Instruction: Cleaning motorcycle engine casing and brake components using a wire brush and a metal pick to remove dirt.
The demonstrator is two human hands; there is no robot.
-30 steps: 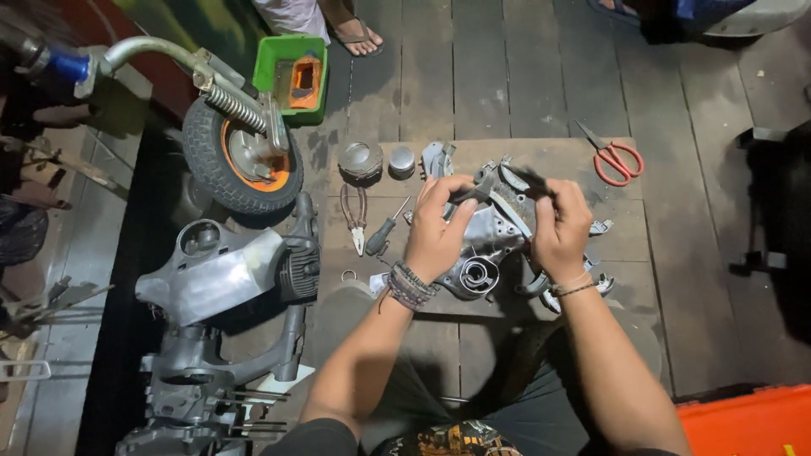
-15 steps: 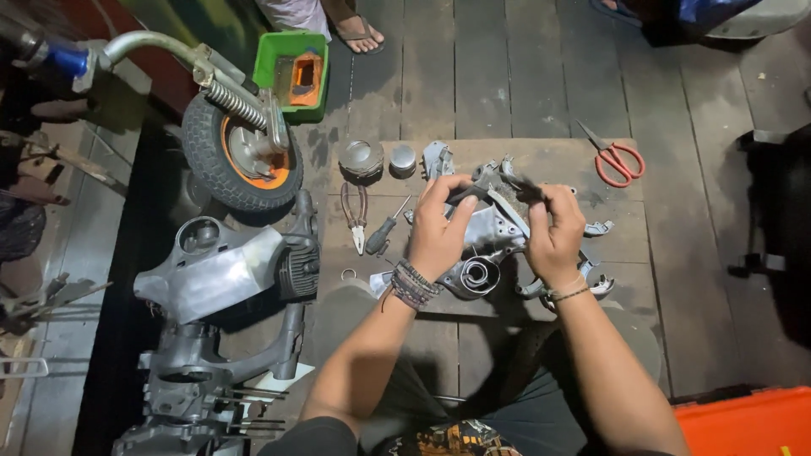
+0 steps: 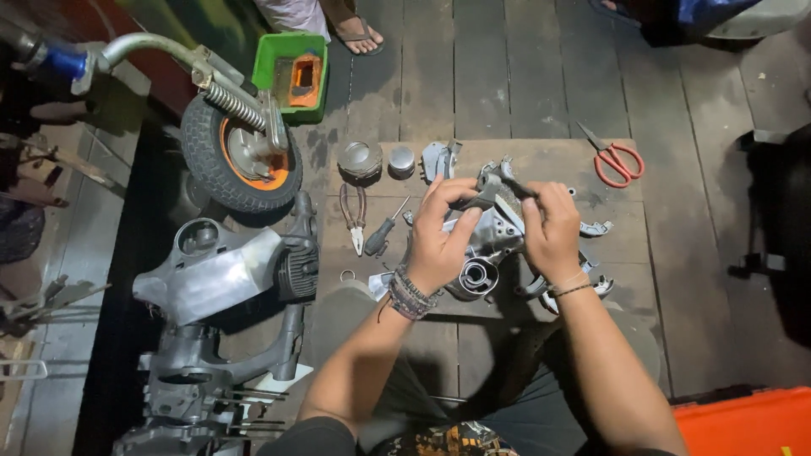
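Both hands work over a grey metal engine casing [image 3: 490, 232] that rests on a brown board [image 3: 625, 245] on the floor. My left hand [image 3: 439, 241], with bead bracelets at the wrist, grips the casing's left side, fingers on a small dark part [image 3: 494, 187] at its top. My right hand [image 3: 553, 232] holds the same small part from the right. A round metal sleeve [image 3: 476, 276] lies under the casing, and curved metal pieces [image 3: 596, 228] lie at its right.
On the board lie pliers [image 3: 353, 215], a screwdriver [image 3: 384, 232], two round metal parts [image 3: 361, 159] and red-handled scissors [image 3: 615, 160]. A small wheel with an orange rim [image 3: 241, 156], a green tray [image 3: 291, 63] and a grey engine body [image 3: 215, 274] stand at left. Another person's sandalled foot [image 3: 359, 29] is at the top.
Both hands have shifted slightly on the casing and the small part on top; the casing stays in place on the board.
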